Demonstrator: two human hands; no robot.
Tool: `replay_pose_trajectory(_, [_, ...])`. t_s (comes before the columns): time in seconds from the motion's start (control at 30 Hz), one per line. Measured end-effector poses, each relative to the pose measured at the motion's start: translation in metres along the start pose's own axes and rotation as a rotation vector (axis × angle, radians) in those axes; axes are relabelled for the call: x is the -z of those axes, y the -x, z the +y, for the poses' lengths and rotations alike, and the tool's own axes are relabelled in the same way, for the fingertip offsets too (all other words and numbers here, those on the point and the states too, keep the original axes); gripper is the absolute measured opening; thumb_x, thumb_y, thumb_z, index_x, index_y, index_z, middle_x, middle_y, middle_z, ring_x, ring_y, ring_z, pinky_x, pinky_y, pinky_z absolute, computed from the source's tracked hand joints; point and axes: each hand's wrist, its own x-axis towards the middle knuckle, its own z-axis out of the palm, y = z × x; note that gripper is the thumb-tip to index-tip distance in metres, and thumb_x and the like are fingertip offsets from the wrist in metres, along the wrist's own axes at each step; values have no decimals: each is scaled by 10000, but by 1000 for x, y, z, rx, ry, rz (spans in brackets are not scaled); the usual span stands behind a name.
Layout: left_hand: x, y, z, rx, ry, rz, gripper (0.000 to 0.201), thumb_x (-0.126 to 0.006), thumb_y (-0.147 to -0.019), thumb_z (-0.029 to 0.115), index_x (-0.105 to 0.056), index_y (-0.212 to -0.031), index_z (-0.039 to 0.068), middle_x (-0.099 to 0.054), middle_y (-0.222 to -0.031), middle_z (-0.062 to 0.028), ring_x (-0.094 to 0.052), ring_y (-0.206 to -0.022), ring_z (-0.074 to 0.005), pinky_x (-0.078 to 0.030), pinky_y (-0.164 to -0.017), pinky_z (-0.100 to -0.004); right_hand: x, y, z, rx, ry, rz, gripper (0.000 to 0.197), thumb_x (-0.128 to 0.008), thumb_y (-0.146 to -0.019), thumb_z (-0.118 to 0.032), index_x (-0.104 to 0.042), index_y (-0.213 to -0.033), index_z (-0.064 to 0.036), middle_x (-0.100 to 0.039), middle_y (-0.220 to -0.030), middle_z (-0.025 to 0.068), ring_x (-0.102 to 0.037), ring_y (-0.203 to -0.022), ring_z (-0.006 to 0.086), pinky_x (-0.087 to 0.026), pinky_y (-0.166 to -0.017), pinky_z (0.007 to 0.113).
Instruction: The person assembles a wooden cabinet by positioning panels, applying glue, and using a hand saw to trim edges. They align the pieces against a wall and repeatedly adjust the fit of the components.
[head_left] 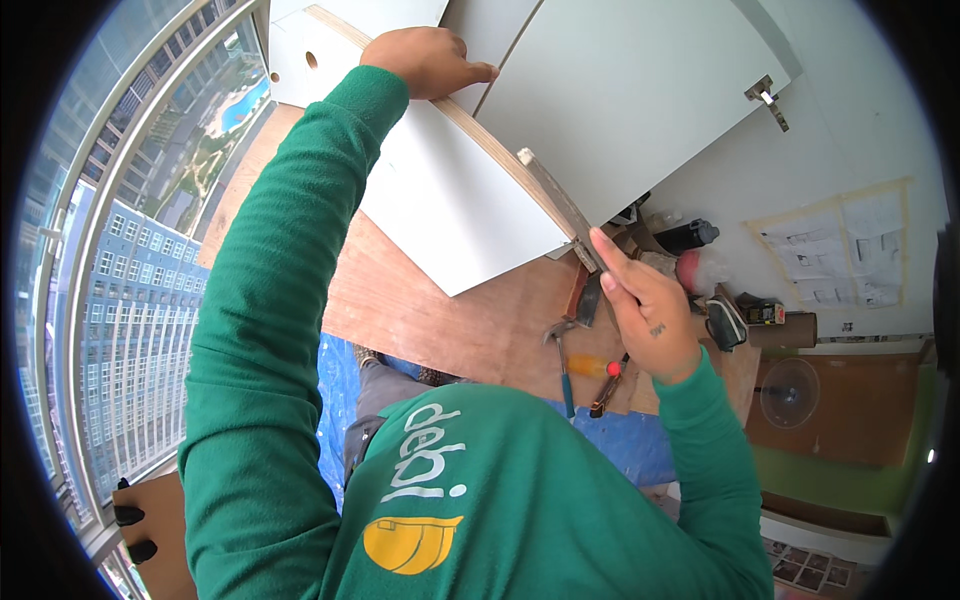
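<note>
A white panel (445,200) with a bare plywood edge stands tilted over a wooden work surface (390,305). Round its upper edge, my left hand (420,62) is closed, with the thumb pointing right. My right hand (650,318) is at the panel's near corner, its fingers long and close together against a narrow wooden strip (555,195). The strip lies along the plywood edge, and its lower end is partly hidden by my fingers. Below this corner are a claw hammer (567,385) with a blue handle and a yellow-orange screwdriver handle (590,367).
Behind stands a larger white door panel (630,90) with a metal hinge (768,97). A black bottle (688,236) and mixed tools crowd the right side. Blue sheeting (635,445) covers the floor. Windows (130,240) run along the left; a fan (790,393) is at right.
</note>
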Motion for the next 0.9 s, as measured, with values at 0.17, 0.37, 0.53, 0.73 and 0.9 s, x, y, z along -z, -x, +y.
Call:
replay_pose_trajectory(0.17, [1, 2, -1, 7, 13, -22, 691, -532, -1015, 705, -841, -1171, 107, -818, -1088, -131, -794, -973, -286, -622, -903, -437, 1, 19, -9, 68, -34, -10, 545, -618, -1069, -45, -590, -1588, -210, -533, -769, 92, -497, -674, 226, -490, -695, 360])
replay_pose_trajectory(0.37, [4, 6, -3, -4, 32, 2, 688, -536, -1014, 700, -842, -1162, 101, -816, -1078, -137, -794, -941, -287, -621, -887, -431, -4, -20, -4, 11, -22, -77, 571, -617, -1058, -10, -567, -1601, -178, -532, -785, 102, -495, -685, 229, -492, -705, 349])
replay_pose_trajectory(0.53, [4, 9, -6, 7, 62, -25, 686, -540, -1013, 698, -845, -1131, 95, -814, -1022, -122, -791, -916, -285, -620, -880, -426, 15, 21, -20, -4, -52, -82, 555, -605, -1073, -43, -569, -1603, -207, -517, -781, 101, -488, -691, 219, -480, -703, 343])
replay_pose_trajectory(0.73, [7, 11, -1, 13, 40, -52, 689, -545, -1011, 704, -844, -1124, 93, -813, -1008, -112, -789, -912, -284, -618, -874, -423, -11, -6, -6, 2, -41, -65, 532, -604, -1075, -52, -589, -1588, -191, -523, -780, 86, -487, -693, 214, -476, -703, 333])
replay_pose_trajectory(0.9, [11, 17, -5, 22, 63, -57, 698, -546, -1007, 710, -841, -1145, 93, -819, -1044, -120, -791, -929, -292, -616, -890, -423, 3, -2, -14, -2, -28, -68, 541, -601, -1078, -56, -583, -1596, -212, -521, -779, 83, -492, -698, 211, -476, -702, 333])
